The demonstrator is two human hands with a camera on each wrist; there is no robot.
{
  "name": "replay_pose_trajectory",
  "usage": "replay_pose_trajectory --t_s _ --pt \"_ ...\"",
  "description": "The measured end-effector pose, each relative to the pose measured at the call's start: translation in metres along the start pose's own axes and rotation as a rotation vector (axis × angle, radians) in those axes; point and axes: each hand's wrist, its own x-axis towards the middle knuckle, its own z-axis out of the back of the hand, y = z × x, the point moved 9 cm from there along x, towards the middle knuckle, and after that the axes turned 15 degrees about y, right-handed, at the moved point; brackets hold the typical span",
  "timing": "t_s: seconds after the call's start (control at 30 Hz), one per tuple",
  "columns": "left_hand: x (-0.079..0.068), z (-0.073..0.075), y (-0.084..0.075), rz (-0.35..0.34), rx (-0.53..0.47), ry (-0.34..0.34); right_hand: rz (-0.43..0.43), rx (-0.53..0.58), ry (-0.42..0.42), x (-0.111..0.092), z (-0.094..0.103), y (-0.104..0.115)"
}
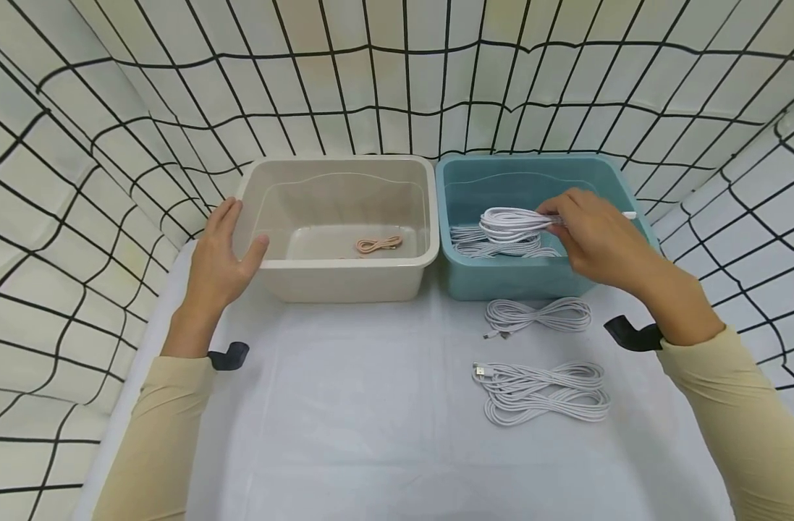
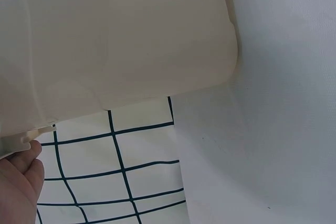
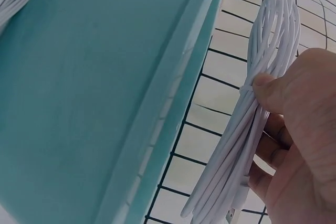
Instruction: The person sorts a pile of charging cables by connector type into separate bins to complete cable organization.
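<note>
My right hand (image 1: 598, 239) pinches a coiled white cable (image 1: 510, 223) between thumb and fingers, over the teal bin (image 1: 501, 282). The right wrist view shows the same looped cable (image 3: 273, 35) bunched at its middle, a plug at its lower end. Under it in the teal bin lie more white cables (image 1: 475, 243). At the left end of the beige bin (image 1: 344, 282), my left hand (image 1: 216, 264) rests against the rim, thumb apart near the front corner. A small tan cable coil (image 1: 378, 244) lies inside the beige bin.
Two white cable bundles, a smaller one (image 1: 540, 315) and a larger one (image 1: 543, 392), lie on the white table (image 1: 344, 434) in front of the teal bin. A black wire grid (image 1: 383, 108) stands behind and at both sides. The two bins stand side by side.
</note>
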Motion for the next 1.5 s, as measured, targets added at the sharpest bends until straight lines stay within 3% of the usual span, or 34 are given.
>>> replay_pose_trajectory --t_s 0.47,0.67,0.87,1.2,1.5 --pt "0.001 -0.001 0.001 0.006 0.007 0.012 -0.166 0.089 0.255 0.045 0.005 -0.040" --pt "0.000 0.001 0.000 0.003 0.000 0.003 -0.216 0.177 0.273 0.056 0.006 -0.061" --pt "0.001 -0.001 -0.001 0.003 0.003 0.014 -0.247 0.194 0.288 0.050 0.008 -0.068" --pt "0.001 -0.002 0.000 0.000 0.000 0.008 -0.224 0.141 0.284 0.034 0.008 -0.052" --pt "0.001 -0.001 -0.001 -0.003 -0.010 0.003 -0.144 0.079 0.186 0.015 0.016 -0.028"
